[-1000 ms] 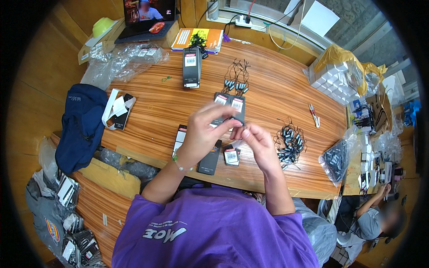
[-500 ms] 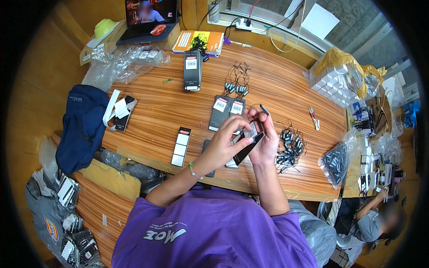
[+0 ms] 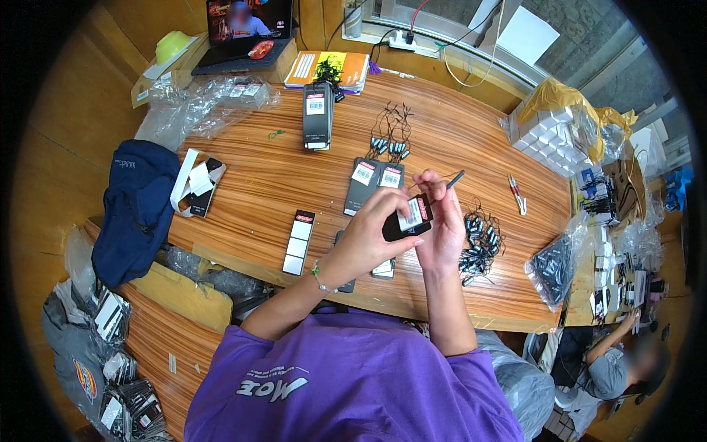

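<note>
My left hand [image 3: 375, 221] grips a black hang tag [image 3: 401, 231] with a white label, above the table's front part. Beside it, the thumb and fingers of my right hand [image 3: 443, 232] pinch a thin dark string; its dark cylindrical end piece [image 3: 456, 178] sticks out past the fingertips. Just beyond my hands lie grey hang tags [image 3: 359, 195] with white labels. Several strings with shiny end pieces [image 3: 389, 149] are laid out behind those. To the right of my right hand is a tangled pile of the same strings [image 3: 482, 239]. My left hand partly hides more tags underneath.
A stack of grey tags [image 3: 315, 132] stands farther back, and a strip of white stickers [image 3: 297, 243] lies left of my arm. Small snips [image 3: 518, 196], a plastic bag of dark pieces [image 3: 552, 267] and bagged white boxes [image 3: 549, 140] sit right. A navy cloth [image 3: 132, 214] hangs left.
The black tag has turned flatter between my hands. My right hand has shifted slightly, and the string's end piece now points out farther to the right.
</note>
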The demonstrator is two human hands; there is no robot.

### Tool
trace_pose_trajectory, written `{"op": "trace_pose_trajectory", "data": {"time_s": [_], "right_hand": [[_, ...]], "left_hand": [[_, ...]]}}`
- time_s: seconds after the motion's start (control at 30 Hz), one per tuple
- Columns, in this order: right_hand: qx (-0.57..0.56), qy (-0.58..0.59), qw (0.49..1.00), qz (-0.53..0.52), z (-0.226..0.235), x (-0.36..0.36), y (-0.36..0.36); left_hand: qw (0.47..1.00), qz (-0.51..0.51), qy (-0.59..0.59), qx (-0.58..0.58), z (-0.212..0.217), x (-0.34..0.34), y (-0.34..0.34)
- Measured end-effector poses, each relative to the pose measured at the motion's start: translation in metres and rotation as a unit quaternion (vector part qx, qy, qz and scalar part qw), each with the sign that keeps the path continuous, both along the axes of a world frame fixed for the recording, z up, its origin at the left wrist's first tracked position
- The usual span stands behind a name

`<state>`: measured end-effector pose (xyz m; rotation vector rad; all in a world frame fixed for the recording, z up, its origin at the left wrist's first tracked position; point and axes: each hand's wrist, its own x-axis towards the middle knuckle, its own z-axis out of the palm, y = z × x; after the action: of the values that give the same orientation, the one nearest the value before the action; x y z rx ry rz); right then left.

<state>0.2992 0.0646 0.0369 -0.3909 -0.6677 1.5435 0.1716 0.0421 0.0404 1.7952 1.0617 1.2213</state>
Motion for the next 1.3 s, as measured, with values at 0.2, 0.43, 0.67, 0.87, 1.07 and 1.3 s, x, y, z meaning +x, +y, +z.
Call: {"op": "trace_pose_trajectory", "data": {"time_s": [0.2,0.43,0.67,0.87,1.07,1.3], "right_hand": [[0.022,-0.015,1.000,0.014,-0.001,-0.002,0.000],[0.012,-0.018,1.000,0.007,-0.003,-0.001,-0.001],[0.014,0.017,1.000,0.003,0.001,-0.002,0.001],[0.040,0.015,0.998,0.036,-0.001,-0.006,0.000],[0.016,-0.046,0.999,-0.006,-0.001,-0.005,0.005],[-0.023,-0.017,0.998,0.059,-0.001,0.005,0.066]], "left_hand": [[0.999,-0.040,0.017,0.000,0.005,-0.003,-0.003],[0.999,-0.047,0.009,0.000,0.000,-0.003,-0.002],[0.991,-0.046,0.050,0.112,-0.003,-0.007,0.002],[0.994,-0.037,-0.049,-0.091,-0.006,-0.002,0.006],[0.950,-0.114,-0.235,-0.173,-0.013,-0.009,0.009],[0.970,-0.054,-0.137,-0.192,-0.038,-0.043,0.051]]}}
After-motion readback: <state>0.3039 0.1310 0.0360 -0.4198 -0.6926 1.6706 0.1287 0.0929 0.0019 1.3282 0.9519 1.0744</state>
